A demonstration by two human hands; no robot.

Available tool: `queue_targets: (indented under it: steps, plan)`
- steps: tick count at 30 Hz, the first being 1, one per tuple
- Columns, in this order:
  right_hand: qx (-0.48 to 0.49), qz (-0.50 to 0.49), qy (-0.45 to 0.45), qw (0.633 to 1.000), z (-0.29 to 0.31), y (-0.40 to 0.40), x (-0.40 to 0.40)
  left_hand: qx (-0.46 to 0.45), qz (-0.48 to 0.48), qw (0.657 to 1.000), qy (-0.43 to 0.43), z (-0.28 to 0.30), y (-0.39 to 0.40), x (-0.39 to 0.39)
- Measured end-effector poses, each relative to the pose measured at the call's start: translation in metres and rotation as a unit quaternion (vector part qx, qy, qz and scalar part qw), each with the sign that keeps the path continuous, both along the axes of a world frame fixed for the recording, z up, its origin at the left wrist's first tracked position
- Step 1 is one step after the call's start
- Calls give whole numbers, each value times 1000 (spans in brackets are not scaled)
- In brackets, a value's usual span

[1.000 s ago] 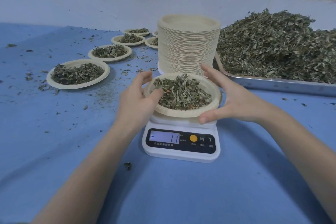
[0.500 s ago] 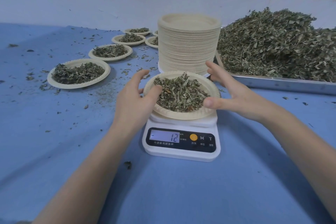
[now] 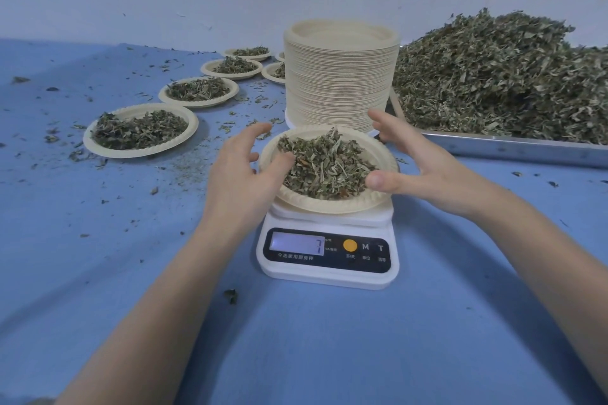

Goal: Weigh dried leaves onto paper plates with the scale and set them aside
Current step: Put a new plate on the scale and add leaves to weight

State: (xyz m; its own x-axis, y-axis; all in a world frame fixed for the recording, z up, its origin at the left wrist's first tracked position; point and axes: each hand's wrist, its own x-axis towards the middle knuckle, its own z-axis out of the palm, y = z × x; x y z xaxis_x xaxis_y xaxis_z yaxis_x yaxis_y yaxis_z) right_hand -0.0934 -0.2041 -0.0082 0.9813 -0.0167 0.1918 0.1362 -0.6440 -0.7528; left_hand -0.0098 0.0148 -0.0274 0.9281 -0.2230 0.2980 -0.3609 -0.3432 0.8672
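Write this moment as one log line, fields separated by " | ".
step: lift plate off scale | left hand: grips plate rim | right hand: grips rim | scale: beneath plate | leaves: on plate

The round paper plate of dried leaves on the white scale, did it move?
Yes. The round paper plate of dried leaves has tipped and lifted slightly off the white scale, both hands gripping its rim.
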Motion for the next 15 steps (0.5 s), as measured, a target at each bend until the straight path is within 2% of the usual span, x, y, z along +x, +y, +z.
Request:
queue_targets:
  steps: [15]
  plan:
    - [-67, -28, -98, 992, 5, 12, 0, -8, 5, 1000, -27, 5, 0, -6]
